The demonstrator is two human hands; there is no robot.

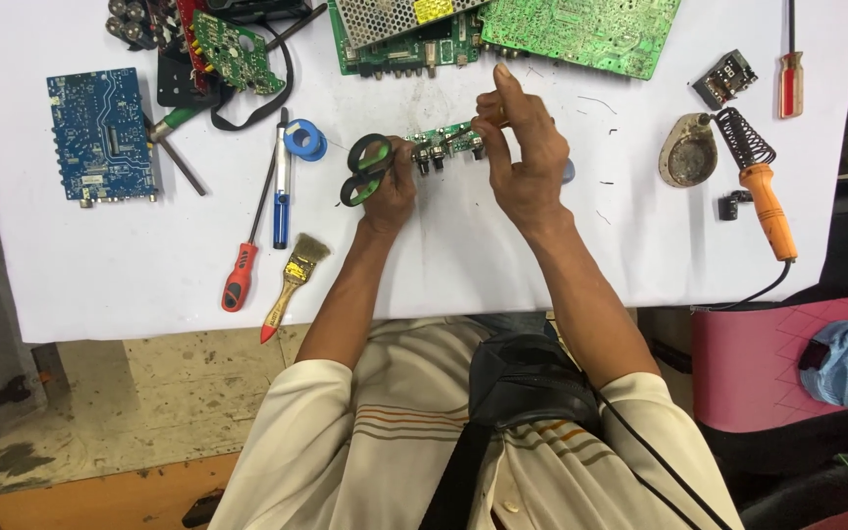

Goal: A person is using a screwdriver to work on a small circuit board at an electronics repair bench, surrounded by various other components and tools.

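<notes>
Over the middle of a white-covered table (100, 285), my left hand (393, 186) grips green-handled scissors (365, 169), their loops sticking out to the left. My right hand (522, 147) pinches the right end of a small narrow green circuit board (441, 143) with black knobs, held just above the table. The scissors' blades point toward the board's left end and are hidden behind my fingers. Both hands sit close together, touching the board.
A blue circuit board (102, 133) lies at far left. Larger green boards (581, 29) line the back edge. A red screwdriver (244, 265), blue pen-like tool (282, 191), small paintbrush (291, 285) and blue tape roll (305, 140) lie left. An orange-handled soldering iron (766, 196) and stand sit right.
</notes>
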